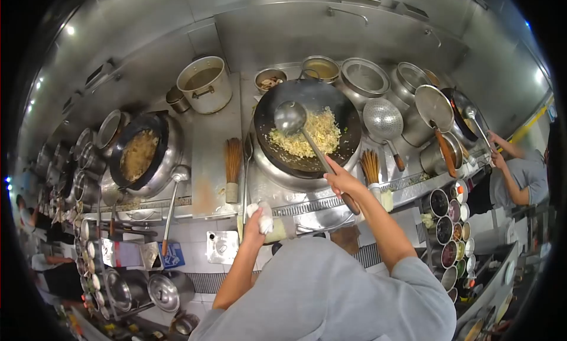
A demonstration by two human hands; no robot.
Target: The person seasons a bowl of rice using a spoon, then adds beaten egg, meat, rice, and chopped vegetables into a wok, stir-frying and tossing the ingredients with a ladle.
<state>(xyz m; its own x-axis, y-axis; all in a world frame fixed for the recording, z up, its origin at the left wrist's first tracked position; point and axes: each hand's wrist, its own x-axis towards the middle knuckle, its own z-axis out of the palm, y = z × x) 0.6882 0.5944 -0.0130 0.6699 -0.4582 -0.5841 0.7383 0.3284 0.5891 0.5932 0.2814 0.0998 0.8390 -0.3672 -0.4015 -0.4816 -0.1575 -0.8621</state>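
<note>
My right hand is wrapped round the handle of a metal ladle. The ladle's bowl hangs over a dark wok, and whether it touches the food is hard to see. Yellowish fried rice with bits of green lies spread inside the wok. Near the front edge of the stove, my left hand is closed on a bunched white cloth. Close to that hand, a long-handled utensil and a bamboo brush lie on the counter.
A second wok with brown food sits to the left, a large pot behind it. A perforated skimmer and another brush lie right. A co-worker stands far right, beside several ingredient containers.
</note>
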